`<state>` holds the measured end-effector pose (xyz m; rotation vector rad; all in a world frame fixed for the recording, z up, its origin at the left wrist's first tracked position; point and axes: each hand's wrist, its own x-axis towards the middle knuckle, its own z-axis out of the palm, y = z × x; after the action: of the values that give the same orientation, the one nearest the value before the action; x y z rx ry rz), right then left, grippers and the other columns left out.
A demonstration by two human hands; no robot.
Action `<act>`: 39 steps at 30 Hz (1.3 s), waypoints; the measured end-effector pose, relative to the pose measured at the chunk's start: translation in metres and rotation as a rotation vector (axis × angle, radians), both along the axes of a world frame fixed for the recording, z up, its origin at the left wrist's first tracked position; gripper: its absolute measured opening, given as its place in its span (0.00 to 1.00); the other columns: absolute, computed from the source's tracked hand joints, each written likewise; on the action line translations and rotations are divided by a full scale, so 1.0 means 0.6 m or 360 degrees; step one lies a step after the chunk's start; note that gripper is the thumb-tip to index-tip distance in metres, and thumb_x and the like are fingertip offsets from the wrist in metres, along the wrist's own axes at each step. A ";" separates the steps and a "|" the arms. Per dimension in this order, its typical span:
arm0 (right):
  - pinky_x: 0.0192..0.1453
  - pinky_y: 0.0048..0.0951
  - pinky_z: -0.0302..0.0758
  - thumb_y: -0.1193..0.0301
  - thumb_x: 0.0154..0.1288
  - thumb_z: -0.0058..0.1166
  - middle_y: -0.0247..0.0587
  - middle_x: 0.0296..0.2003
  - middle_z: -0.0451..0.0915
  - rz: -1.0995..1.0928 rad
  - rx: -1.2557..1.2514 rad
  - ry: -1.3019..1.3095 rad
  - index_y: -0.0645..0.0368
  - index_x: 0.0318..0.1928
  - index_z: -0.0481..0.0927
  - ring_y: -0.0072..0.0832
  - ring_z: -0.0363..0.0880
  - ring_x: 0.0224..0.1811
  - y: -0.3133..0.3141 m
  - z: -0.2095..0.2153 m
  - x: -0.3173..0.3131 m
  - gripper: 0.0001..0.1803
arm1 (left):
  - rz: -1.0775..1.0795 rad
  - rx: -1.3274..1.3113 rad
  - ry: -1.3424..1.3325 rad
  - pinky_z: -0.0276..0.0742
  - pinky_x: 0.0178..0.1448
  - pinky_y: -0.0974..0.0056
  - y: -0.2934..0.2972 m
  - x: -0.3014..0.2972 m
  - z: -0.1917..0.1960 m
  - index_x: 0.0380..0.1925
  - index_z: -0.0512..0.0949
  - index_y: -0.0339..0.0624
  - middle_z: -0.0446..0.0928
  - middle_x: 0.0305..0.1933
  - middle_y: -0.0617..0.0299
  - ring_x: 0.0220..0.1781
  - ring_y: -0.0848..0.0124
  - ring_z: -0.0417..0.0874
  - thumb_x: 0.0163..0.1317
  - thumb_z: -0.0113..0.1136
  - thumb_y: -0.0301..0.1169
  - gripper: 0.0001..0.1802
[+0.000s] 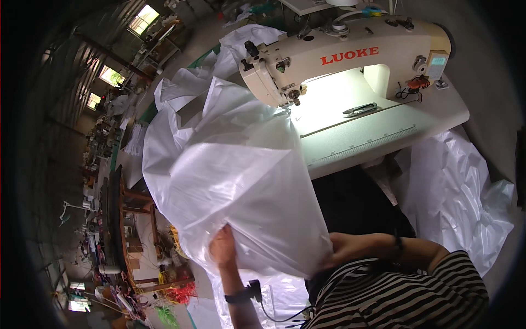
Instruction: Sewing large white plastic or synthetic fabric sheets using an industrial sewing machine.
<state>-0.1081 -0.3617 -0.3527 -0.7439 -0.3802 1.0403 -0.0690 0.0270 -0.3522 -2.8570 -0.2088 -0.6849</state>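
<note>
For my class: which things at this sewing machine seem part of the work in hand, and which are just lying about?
Seemingly in use:
white sheet, touched by the left hand and right hand
sewing machine, where the sheet leads

Seemingly lying about:
small metal tool, untouched
red tangle, lower left

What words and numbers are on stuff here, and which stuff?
Cream metal sewing machine: big red letters on its arm, clear, but I won't copy them.
Small pale blue-green lit screen: too small to read.
Dark ruler markings on the smooth pale sewing table: too small to read.
Large, shiny white sheet: no writing I can make out.
</note>
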 end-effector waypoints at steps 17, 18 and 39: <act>0.61 0.30 0.75 0.65 0.68 0.62 0.45 0.47 0.83 -0.0112 -0.0919 -0.0430 0.66 0.55 0.79 0.30 0.80 0.53 0.018 -0.033 0.032 0.21 | -0.0657 -0.0421 0.0674 0.60 0.73 0.41 -0.115 -0.191 -0.082 0.53 0.78 0.45 0.73 0.64 0.58 0.68 0.58 0.71 0.56 0.56 0.25 0.22; 0.61 0.30 0.75 0.65 0.68 0.62 0.45 0.47 0.83 -0.0099 -0.0871 -0.0429 0.66 0.55 0.79 0.30 0.80 0.53 0.019 -0.033 0.030 0.21 | -0.0515 -0.0290 0.0817 0.62 0.72 0.43 -0.092 -0.216 -0.095 0.52 0.79 0.44 0.75 0.61 0.57 0.67 0.57 0.72 0.57 0.55 0.26 0.20; 0.41 0.23 0.80 0.64 0.74 0.52 0.34 0.39 0.83 0.0030 -0.1337 -0.0302 0.64 0.49 0.82 0.20 0.81 0.37 -0.053 -0.039 -0.009 0.16 | 0.0576 -0.0534 0.1455 0.76 0.62 0.55 0.282 -0.194 -0.027 0.61 0.75 0.47 0.79 0.59 0.52 0.59 0.57 0.81 0.58 0.68 0.42 0.31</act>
<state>-0.1136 -0.3934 -0.3759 -1.5984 -0.0926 1.1484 -0.1856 0.1959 -0.3684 -2.9591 -0.6989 0.7825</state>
